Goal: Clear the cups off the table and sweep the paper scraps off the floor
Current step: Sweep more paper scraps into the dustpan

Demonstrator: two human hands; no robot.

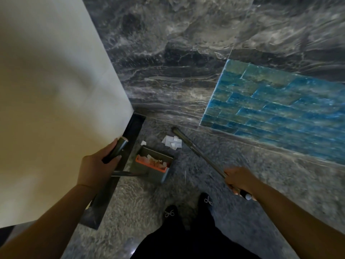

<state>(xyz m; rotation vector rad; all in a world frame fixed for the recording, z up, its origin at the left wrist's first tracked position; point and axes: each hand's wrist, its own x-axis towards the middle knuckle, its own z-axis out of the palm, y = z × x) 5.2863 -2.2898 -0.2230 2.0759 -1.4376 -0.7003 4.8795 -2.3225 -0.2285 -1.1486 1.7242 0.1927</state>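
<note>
My left fingers (113,155) grip the dustpan (155,165) handle, right fingers (236,181) grip the broom (194,148), herding paper scraps (172,142) in.

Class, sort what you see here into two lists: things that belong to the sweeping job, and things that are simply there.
Belongs to the job:
white paper scraps on the floor
grey long-handled dustpan with orange comb, handle gripped by the left hand
thin grey broom stick, gripped by the right hand

Simply there:
white tablecloth
blue mosaic tile panel
black shoes
</note>
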